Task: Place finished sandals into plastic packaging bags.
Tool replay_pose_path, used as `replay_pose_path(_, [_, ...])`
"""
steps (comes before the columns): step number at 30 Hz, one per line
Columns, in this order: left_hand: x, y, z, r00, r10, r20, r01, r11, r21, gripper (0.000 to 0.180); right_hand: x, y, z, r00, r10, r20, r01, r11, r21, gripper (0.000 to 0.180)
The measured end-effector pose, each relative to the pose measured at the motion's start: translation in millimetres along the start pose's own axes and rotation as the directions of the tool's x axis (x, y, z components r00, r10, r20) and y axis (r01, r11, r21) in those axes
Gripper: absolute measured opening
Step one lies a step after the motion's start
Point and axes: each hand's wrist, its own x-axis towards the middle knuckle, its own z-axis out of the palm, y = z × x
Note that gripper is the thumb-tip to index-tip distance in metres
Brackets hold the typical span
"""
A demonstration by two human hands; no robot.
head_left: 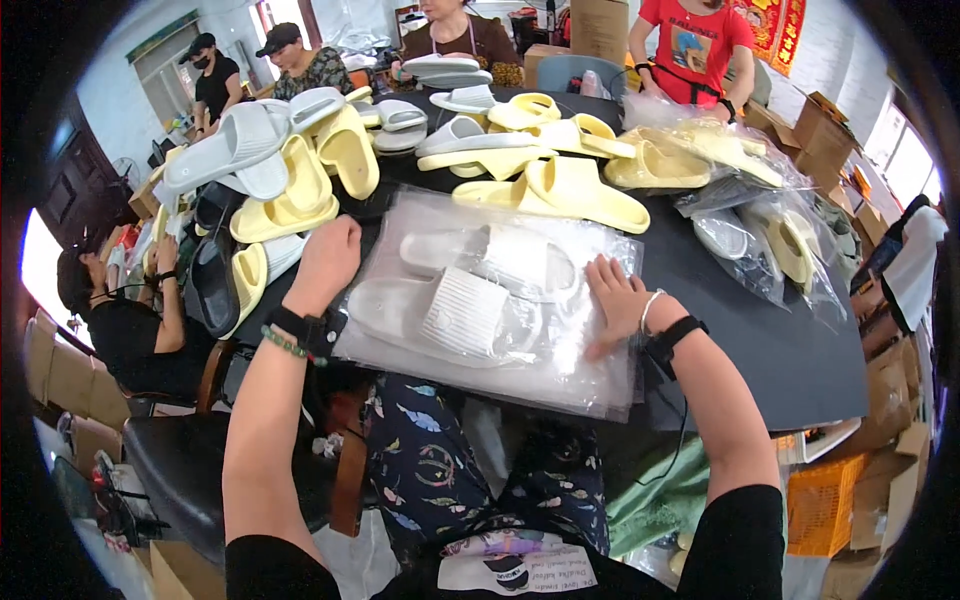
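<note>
A pair of white slide slippers [465,315] shows through a clear plastic bag [600,385] at the table's near edge, in front of me. Flat on the bag's right side rests my right hand [622,305], fingers spread. My left hand [328,262] is closed beside the bag's upper left corner, next to a pale slipper [284,254]. Its fingers curl under, so what they hold, if anything, is hidden. Just beyond the bag lie yellow slippers [585,192]. More yellow slides [295,195] and grey ones [235,150] are heaped to the left.
Bagged slippers [750,235] lie at the right of the black table [790,340]. Across it stands a person in red [700,45]; others sit or stand behind and at left. A black chair [190,470] is at lower left, an orange crate [825,505] at lower right.
</note>
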Motion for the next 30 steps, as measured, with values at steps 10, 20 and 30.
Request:
replay_pose_path(10, [16.7,26.1,14.1,0.729,0.497,0.47,-0.299,0.85,-0.434,0.063,-1.7,4.4,-1.6,0.998,0.038,0.053,-0.039,0.999,0.019,0.156])
replay_pose_path(20, [51.8,53.8,62.7,0.453,0.759,0.469,-0.607,0.647,-0.462,0.074,-1.3,0.9,-1.5,0.997,0.05,0.055,-0.053,0.997,0.054,0.153])
replay_pose_path(30, [51.9,85.5,81.0,0.543,0.797,0.264,-0.585,0.585,-0.562,0.055,-1.2,4.2,0.0,0.997,0.054,0.059,-0.056,0.998,0.028,0.155])
